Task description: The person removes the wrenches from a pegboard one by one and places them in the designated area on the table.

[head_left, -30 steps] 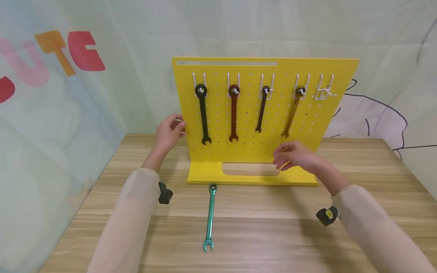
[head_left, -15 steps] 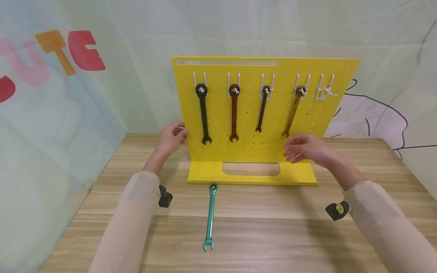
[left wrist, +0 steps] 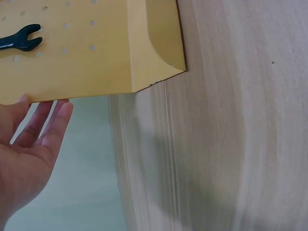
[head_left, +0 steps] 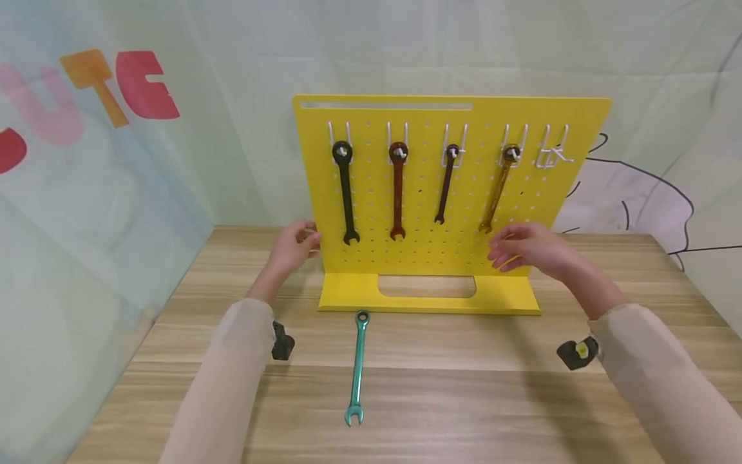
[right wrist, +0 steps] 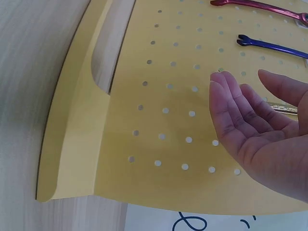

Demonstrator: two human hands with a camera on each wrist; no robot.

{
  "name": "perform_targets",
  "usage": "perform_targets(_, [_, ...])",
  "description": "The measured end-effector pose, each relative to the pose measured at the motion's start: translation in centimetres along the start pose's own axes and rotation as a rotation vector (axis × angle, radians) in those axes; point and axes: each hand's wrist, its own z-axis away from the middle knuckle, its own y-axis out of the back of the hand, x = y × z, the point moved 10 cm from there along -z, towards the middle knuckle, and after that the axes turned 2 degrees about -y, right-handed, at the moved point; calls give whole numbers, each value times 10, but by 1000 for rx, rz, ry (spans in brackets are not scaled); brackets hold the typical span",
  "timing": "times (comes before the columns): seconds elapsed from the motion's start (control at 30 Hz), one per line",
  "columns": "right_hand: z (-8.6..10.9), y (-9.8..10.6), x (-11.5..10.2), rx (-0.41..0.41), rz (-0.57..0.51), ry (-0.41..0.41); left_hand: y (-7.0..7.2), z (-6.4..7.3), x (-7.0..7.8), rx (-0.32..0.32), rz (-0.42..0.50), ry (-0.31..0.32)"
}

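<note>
A yellow pegboard [head_left: 371, 258] stands upright on the table. From its white hooks hang a dark green wrench [head_left: 346, 193], a red wrench [head_left: 397, 193], a purple-blue wrench [head_left: 446, 187] and a gold wrench [head_left: 497, 190]. My left hand [head_left: 292, 248] is at the board's left edge; its thumb and fingertips reach the edge with the fingers loosely extended, as the left wrist view shows. My right hand [head_left: 530, 246] hovers before the board's lower right, below the gold wrench, fingers loosely bent around nothing. A teal wrench [head_left: 357, 367] lies on the table before the base.
At the upper right of the board, a white hook [head_left: 553, 151] bears no wrench. The board's base has a wide cut-out [head_left: 426, 287]. Behind stands a pale printed cloth backdrop [head_left: 249, 129]. The wooden table [head_left: 440, 399] extends toward me.
My left hand has slid down along the board's left edge. The right hand has shifted right and slightly up, away from the base. The board and wrenches keep their places.
</note>
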Motion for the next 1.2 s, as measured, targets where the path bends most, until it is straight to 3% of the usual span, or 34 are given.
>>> perform_targets(0.47, [1, 21, -21, 82, 4, 30, -2, 3, -1, 5, -3, 16])
perform_targets(0.73, [6, 39, -41, 209, 28, 51, -2, 4, -5, 4, -5, 34])
perform_targets(1.2, [6, 51, -54, 317, -32, 55, -3, 3, -5, 7, 7, 28])
